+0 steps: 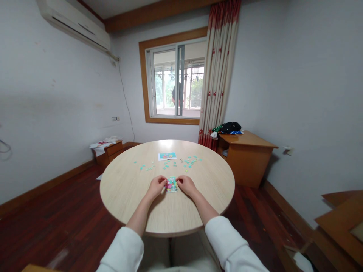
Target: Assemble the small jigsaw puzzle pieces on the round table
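Note:
A partly joined jigsaw puzzle (171, 184) in turquoise, pink and yellow lies flat on the round table (121, 192), between my two hands. My left hand (157, 186) has its fingers curled and pressed together at the puzzle's left edge. On the opposite side, my right hand (185, 184) pinches at the right edge, close to the upper corner. The fingertips partly cover both edges, and any loose piece in them is too small to make out. Farther up the table are scattered jigsaw pieces (191, 162), mostly turquoise. Behind them lies a picture sheet (167, 156) with a similar coloured print.
A wooden cabinet (246, 158) with dark cloth items (231, 127) on top stands to the right behind the table. At the left wall is a low drawer unit (113, 149) with papers. More wooden furniture (340, 226) fills the lower right. Someone (177, 94) shows beyond the window.

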Demonstrator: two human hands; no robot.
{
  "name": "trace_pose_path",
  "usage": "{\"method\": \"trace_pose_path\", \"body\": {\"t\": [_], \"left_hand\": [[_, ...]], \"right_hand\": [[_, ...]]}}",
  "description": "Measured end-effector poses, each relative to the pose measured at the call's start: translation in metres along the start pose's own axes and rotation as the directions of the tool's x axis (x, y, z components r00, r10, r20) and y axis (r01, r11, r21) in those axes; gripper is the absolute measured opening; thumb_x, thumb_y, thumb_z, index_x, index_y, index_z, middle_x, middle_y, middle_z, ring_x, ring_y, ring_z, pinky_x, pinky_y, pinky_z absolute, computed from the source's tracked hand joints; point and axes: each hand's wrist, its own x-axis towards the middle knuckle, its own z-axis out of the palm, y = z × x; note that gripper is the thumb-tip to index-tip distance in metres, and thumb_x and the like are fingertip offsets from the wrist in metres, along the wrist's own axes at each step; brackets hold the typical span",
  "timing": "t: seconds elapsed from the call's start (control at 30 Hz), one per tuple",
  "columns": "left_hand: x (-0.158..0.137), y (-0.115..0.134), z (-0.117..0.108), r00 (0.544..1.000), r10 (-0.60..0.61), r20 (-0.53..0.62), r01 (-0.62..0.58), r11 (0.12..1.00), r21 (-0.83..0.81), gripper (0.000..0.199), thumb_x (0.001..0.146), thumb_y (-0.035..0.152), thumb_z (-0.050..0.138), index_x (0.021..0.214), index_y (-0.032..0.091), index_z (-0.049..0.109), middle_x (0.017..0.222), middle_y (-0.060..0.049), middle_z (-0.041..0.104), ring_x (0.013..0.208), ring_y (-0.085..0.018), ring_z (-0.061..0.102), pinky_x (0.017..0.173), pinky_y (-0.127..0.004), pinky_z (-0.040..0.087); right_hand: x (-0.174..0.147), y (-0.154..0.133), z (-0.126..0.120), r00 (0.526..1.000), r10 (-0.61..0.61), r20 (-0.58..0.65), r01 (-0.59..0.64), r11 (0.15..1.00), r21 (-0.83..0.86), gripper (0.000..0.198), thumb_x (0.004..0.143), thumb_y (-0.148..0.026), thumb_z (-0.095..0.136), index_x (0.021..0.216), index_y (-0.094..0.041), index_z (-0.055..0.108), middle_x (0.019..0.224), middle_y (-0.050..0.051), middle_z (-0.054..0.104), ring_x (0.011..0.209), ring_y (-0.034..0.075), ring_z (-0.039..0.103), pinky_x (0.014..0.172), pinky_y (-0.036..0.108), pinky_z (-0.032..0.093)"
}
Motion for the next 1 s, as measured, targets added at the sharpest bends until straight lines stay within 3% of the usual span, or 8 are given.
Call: {"method": "trace_pose_path", "body": {"t": [0.17,0.27,0.3,0.37,0.43,0.5,0.67,1.0], "left_hand": [[-0.002,0.003,0.000,1.000,0.014,-0.008,-0.014,1.000,0.003,0.012,0.063,0.027,0.062,0.063,0.015,0.061,0.060,-0.005,0.064,0.059,-0.018,0.061,0.061,-0.030,0.047],[-0.002,0.009,0.000,0.996,0.035,-0.086,-0.036,0.999,-0.011,0.012,0.063,0.028,0.062,0.062,0.016,0.060,0.057,-0.004,0.064,0.057,-0.017,0.060,0.059,-0.029,0.047],[-0.002,0.011,-0.001,0.990,0.035,-0.135,-0.040,0.999,-0.034,0.012,0.062,0.028,0.062,0.061,0.016,0.060,0.056,-0.003,0.063,0.056,-0.017,0.060,0.058,-0.029,0.046],[-0.002,0.015,-0.004,0.970,0.005,-0.243,-0.034,0.993,-0.115,0.015,0.060,0.030,0.063,0.062,0.016,0.060,0.054,-0.002,0.061,0.053,-0.016,0.059,0.056,-0.028,0.046],[-0.001,0.020,-0.008,0.940,-0.071,-0.334,-0.009,0.973,-0.230,0.017,0.057,0.031,0.063,0.062,0.015,0.059,0.051,0.000,0.058,0.050,-0.014,0.056,0.054,-0.028,0.046],[-0.001,0.024,-0.012,0.905,-0.168,-0.392,0.024,0.938,-0.347,0.018,0.055,0.030,0.064,0.062,0.015,0.059,0.049,0.002,0.055,0.047,-0.012,0.053,0.053,-0.027,0.046],[-0.003,0.030,-0.018,0.855,-0.322,-0.405,0.072,0.849,-0.523,0.018,0.050,0.026,0.063,0.063,0.014,0.058,0.048,0.005,0.050,0.043,-0.008,0.049,0.047,-0.022,0.042],[-0.004,0.031,-0.020,0.817,-0.416,-0.399,0.071,0.760,-0.646,0.016,0.049,0.023,0.064,0.059,0.015,0.054,0.045,0.007,0.047,0.041,-0.007,0.045,0.047,-0.021,0.040]], "right_hand": [[0.002,0.001,0.003,0.999,-0.005,-0.031,0.009,0.995,0.104,0.018,0.071,-0.011,0.054,0.077,-0.018,0.070,0.075,0.002,0.068,0.069,0.013,0.057,0.068,0.023,0.043],[0.008,0.010,0.001,0.979,0.147,-0.138,-0.071,0.892,0.447,0.014,0.069,-0.017,0.056,0.076,-0.017,0.068,0.061,-0.001,0.061,0.058,0.011,0.052,0.057,0.022,0.041],[0.010,0.015,-0.002,0.952,0.257,-0.167,-0.105,0.785,0.611,0.014,0.069,-0.020,0.057,0.077,-0.016,0.067,0.057,-0.003,0.058,0.053,0.010,0.049,0.051,0.021,0.038],[0.015,0.024,-0.009,0.863,0.483,-0.149,-0.099,0.449,0.888,0.013,0.066,-0.022,0.060,0.076,-0.015,0.064,0.049,-0.006,0.049,0.044,0.007,0.042,0.044,0.019,0.032],[0.019,0.032,-0.017,0.793,0.606,-0.071,-0.006,0.123,0.992,0.011,0.063,-0.020,0.063,0.072,-0.015,0.059,0.046,-0.008,0.044,0.041,0.005,0.038,0.042,0.017,0.029],[0.021,0.036,-0.022,0.775,0.631,-0.034,0.030,0.017,0.999,0.010,0.063,-0.017,0.063,0.070,-0.016,0.056,0.044,-0.009,0.042,0.040,0.004,0.036,0.041,0.017,0.029],[0.020,0.034,-0.024,0.782,0.623,-0.003,0.023,-0.024,0.999,0.008,0.066,-0.015,0.061,0.072,-0.015,0.055,0.045,-0.009,0.042,0.040,0.004,0.036,0.039,0.017,0.030],[0.019,0.033,-0.026,0.791,0.612,-0.006,0.009,-0.002,1.000,0.007,0.067,-0.016,0.059,0.073,-0.016,0.055,0.045,-0.009,0.040,0.039,0.004,0.035,0.039,0.016,0.030]]}}
